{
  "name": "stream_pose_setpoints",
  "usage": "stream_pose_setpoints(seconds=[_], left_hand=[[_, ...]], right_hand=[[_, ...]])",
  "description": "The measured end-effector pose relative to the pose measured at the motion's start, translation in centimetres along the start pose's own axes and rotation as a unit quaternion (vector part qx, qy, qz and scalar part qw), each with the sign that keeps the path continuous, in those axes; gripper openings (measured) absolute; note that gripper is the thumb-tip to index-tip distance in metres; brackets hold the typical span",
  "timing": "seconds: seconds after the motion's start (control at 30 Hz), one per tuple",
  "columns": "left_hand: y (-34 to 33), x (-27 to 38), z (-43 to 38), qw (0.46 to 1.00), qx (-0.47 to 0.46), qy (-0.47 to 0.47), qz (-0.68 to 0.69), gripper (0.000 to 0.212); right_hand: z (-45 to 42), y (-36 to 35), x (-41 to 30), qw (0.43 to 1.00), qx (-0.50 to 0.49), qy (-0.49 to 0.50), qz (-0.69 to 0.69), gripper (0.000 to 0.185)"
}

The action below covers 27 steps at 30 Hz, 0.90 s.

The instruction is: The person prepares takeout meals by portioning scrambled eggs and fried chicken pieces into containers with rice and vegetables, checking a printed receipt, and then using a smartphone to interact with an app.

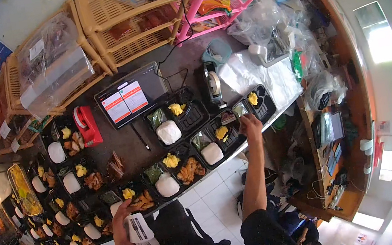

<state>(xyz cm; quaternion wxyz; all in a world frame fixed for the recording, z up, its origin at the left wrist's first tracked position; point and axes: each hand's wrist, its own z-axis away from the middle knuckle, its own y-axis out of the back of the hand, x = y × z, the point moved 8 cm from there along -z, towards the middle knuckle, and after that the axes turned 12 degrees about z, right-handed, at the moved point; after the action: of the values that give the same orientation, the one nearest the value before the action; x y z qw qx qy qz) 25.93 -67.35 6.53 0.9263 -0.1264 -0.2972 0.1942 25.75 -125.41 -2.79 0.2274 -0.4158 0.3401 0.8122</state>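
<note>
My right hand [251,126] reaches over the near edge of the rightmost black compartment tray [266,112], fingertips bunched by a clear packet [240,109]. Whether the fingers grip anything is hidden. Scrambled egg [252,98] lies in that tray. Just left, another tray has a white-wrapped rice portion [212,153] and egg [222,132]. My left hand [121,217] holds printed paper slips [139,228], its fingertips beside a tray with fried strips [141,201]. Between the hands stands a tray with rice [167,184], a green-filled packet [153,173] and fried chicken [190,170].
A tablet [131,96] leans behind the trays, near a red tape dispenser [86,126] and a black one [213,83]. Several filled trays crowd the left, beside a tub of egg [23,190]. Plastic racks [97,23] line the back; plastic bags [281,83] lie right.
</note>
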Motion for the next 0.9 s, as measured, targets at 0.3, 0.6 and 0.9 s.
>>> stream_pose_setpoints(seconds=[0.3,0.6,0.9], left_hand=[[-0.7,1.0,0.3,0.999,-0.042,0.023,0.010,0.045],[-8.7,-7.4,1.4,0.976,-0.184,0.071,-0.089,0.045],[-14.2,-11.5,2.9,0.976,-0.215,0.033,-0.023,0.024]], right_hand=[[12.4,0.5,-5.4,0.986,-0.153,0.053,0.030,0.035],[33.6,-14.8,-13.2,0.845,-0.418,0.257,0.211,0.045],[30.5,-4.2,-10.3,0.891,-0.441,0.095,0.053,0.036]])
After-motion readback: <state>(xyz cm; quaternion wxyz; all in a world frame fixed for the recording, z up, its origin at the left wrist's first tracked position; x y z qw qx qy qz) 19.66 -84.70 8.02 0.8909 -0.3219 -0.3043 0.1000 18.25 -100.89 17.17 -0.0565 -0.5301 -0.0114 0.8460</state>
